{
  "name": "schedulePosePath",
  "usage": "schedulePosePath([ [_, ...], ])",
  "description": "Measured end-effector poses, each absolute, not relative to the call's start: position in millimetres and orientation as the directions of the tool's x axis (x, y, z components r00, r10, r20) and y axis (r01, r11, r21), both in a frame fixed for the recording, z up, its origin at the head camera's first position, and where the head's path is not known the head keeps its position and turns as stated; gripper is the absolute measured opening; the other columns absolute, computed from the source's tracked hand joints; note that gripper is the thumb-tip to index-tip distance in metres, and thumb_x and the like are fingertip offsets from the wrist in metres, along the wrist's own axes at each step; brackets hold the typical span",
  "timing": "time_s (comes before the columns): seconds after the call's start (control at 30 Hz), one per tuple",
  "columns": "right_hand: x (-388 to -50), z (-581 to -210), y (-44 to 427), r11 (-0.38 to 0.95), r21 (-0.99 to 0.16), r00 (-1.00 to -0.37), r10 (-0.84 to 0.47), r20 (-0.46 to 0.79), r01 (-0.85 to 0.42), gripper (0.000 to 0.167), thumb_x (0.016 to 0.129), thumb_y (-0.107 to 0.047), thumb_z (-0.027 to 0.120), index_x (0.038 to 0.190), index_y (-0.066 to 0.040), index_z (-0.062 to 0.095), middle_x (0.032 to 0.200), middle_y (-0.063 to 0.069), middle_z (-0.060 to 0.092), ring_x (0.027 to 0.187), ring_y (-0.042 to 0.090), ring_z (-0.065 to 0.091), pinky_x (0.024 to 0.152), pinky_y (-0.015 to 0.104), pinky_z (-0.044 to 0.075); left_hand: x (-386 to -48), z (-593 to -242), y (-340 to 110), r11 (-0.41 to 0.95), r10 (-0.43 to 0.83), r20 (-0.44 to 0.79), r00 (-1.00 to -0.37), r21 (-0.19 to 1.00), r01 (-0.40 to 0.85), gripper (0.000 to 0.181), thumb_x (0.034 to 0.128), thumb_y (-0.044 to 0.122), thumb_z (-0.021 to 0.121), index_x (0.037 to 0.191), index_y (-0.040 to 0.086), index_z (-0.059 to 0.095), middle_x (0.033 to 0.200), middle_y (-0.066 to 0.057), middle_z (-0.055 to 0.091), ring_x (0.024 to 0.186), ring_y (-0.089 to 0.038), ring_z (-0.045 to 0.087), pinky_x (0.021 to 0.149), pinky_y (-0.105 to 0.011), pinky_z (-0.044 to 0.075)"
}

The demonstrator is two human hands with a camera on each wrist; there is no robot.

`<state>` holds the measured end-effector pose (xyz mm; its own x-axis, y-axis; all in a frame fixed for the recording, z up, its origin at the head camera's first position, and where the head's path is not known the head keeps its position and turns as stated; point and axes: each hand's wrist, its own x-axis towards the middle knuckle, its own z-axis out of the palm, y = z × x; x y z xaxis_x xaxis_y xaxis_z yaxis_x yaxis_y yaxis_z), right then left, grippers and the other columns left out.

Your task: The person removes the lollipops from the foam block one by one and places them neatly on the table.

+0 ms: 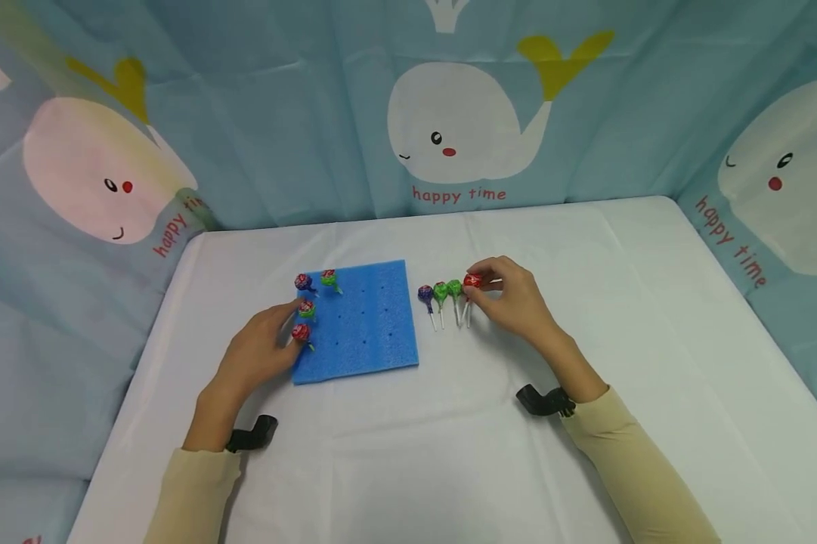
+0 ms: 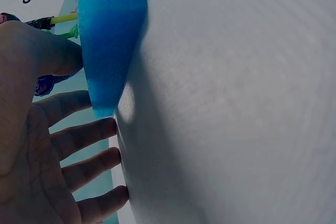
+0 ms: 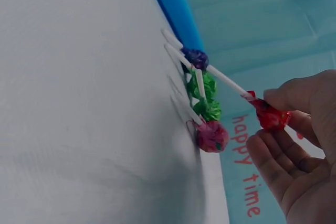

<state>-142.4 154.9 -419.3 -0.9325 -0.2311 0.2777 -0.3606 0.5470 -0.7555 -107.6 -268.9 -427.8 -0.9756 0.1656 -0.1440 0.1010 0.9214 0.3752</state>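
Observation:
My right hand [image 1: 517,302] [image 3: 310,140] pinches a red lollipop [image 3: 272,118] between thumb and fingers, its white stick pointing away. Beneath it on the cloth lie a pinkish-red lollipop [image 3: 211,136], two green ones [image 1: 440,292] [image 1: 455,288] and a purple one [image 1: 425,293]. My left hand [image 1: 255,351] [image 2: 42,129] rests at the left edge of the blue foam board [image 1: 374,325] [image 2: 110,35], fingers spread and thumb near its top. Several lollipops stand in the board's holes: purple [image 1: 303,282], green-and-red [image 1: 329,277] [image 1: 306,309] and red [image 1: 301,332].
A white cloth [image 1: 394,453] covers the table. Rows of small holes show in the board. Behind and beside the table hangs a blue curtain [image 1: 279,113] with whale prints. A black wrist device [image 1: 253,434] [image 1: 546,401] sits at each sleeve.

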Motion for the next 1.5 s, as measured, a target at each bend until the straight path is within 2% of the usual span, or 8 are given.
schedulePosePath([
  [0.23, -148, -417, 162, 0.549, -0.764, -0.94, -0.214, 0.265, -0.34, 0.029, 0.094, -0.006, 0.079, 0.12, 0.0, 0.069, 0.115, 0.017, 0.069, 0.1, 0.031, 0.075, 0.093, 0.046, 0.065, -108, -428, -266, 0.918, 0.163, -0.115, -0.98, 0.382, 0.108, 0.068, 0.0992, 0.025, 0.059, 0.163, 0.01, 0.041, 0.163, -0.025, 0.046, 0.153, -0.05, 0.039, 0.122, -0.072, 0.034],
  [0.47, -153, -417, 172, 0.583, -0.761, -0.958, -0.182, 0.22, -0.286, 0.037, 0.094, -0.009, 0.079, 0.127, 0.001, 0.067, 0.114, 0.018, 0.076, 0.099, 0.031, 0.074, 0.095, 0.048, 0.064, -106, -427, -264, 0.919, 0.151, -0.129, -0.98, 0.384, 0.091, 0.069, 0.0984, 0.024, 0.059, 0.163, 0.01, 0.041, 0.163, -0.026, 0.046, 0.152, -0.05, 0.039, 0.122, -0.072, 0.035],
  [0.7, -154, -421, 178, 0.622, -0.735, -0.962, -0.2, 0.184, -0.27, 0.03, 0.095, -0.013, 0.078, 0.121, -0.001, 0.07, 0.116, 0.017, 0.075, 0.104, 0.033, 0.075, 0.096, 0.05, 0.064, -105, -427, -267, 0.921, 0.152, -0.127, -0.98, 0.379, 0.093, 0.069, 0.0985, 0.024, 0.059, 0.163, 0.009, 0.041, 0.163, -0.026, 0.046, 0.152, -0.05, 0.04, 0.121, -0.073, 0.035],
  [0.97, -151, -428, 180, 0.643, -0.726, -0.969, -0.2, 0.148, -0.243, 0.032, 0.095, -0.014, 0.078, 0.122, 0.001, 0.07, 0.118, 0.019, 0.073, 0.103, 0.034, 0.075, 0.095, 0.05, 0.062, -104, -425, -270, 0.919, 0.165, -0.134, -0.977, 0.381, 0.103, 0.068, 0.0984, 0.022, 0.059, 0.163, 0.009, 0.041, 0.163, -0.026, 0.046, 0.152, -0.051, 0.04, 0.121, -0.073, 0.036],
  [1.5, -158, -440, 179, 0.631, -0.723, -0.958, -0.222, 0.179, -0.281, 0.032, 0.096, -0.009, 0.075, 0.125, 0.004, 0.07, 0.122, 0.021, 0.073, 0.107, 0.037, 0.075, 0.098, 0.052, 0.061, -106, -426, -270, 0.915, 0.17, -0.14, -0.976, 0.389, 0.103, 0.069, 0.0988, 0.023, 0.059, 0.164, 0.01, 0.04, 0.164, -0.025, 0.046, 0.152, -0.05, 0.04, 0.122, -0.072, 0.035],
])
